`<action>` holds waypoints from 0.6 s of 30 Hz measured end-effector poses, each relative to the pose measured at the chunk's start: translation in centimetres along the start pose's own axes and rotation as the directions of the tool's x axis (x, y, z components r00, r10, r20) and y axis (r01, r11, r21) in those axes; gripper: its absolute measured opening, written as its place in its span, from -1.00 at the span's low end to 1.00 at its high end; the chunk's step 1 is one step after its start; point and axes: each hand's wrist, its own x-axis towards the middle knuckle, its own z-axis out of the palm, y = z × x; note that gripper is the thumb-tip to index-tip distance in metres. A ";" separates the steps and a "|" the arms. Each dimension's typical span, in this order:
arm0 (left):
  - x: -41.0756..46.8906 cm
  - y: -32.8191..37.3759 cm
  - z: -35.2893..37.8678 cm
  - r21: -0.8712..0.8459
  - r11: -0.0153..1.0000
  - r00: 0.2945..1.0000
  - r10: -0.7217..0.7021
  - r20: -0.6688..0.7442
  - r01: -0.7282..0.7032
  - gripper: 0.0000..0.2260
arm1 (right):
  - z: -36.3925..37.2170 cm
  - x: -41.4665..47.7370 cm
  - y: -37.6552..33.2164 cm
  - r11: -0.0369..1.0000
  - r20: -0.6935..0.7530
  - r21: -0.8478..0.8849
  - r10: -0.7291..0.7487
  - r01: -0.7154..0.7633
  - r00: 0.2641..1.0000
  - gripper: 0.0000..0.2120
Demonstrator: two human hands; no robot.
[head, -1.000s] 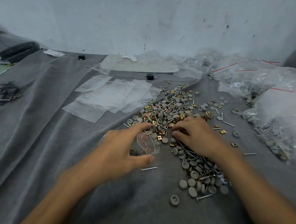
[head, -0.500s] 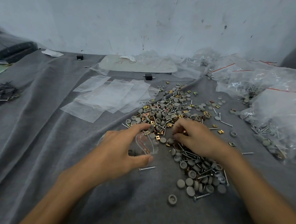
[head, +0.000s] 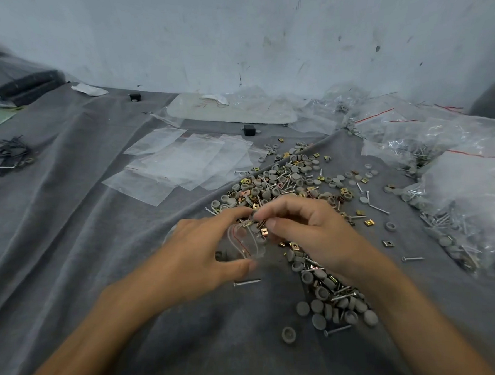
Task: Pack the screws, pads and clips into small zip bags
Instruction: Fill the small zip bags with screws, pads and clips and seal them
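Note:
A loose pile of grey round pads, silver screws and brass clips lies on the grey cloth. My left hand grips a small clear zip bag, its mouth held apart between forefinger and thumb. My right hand pinches a few small brass clips and a screw right at the bag's mouth. More pads and screws lie under and in front of my right wrist.
Several flat empty zip bags lie spread behind my left hand. Filled clear bags are heaped at the right. A lone screw lies below my left thumb. Black wires sit far left, a wall behind.
My right hand has lifted off the pile with small parts pinched and moved left to the bag's mouth. My left hand keeps hold of the bag, raised slightly.

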 end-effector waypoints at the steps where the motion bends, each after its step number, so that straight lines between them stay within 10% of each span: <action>1: 0.0 0.0 0.0 -0.001 1.000 1.000 0.008 -0.009 -0.008 -0.32 | 0.4 0.0 -0.1 1.000 0.024 -0.005 -0.009 0.010 1.000 -0.79; 13: 0.2 -0.8 0.1 -0.143 0.986 0.993 0.069 -0.097 -0.082 -0.32 | 1.3 -0.1 -0.6 0.998 -0.003 0.014 -0.064 0.064 0.998 -0.70; 18: 0.2 -1.8 -2.9 -0.614 0.786 0.962 -0.113 -0.251 -0.068 -0.41 | -1.3 -0.3 -0.1 0.998 -0.184 0.042 -0.035 0.043 0.982 -0.75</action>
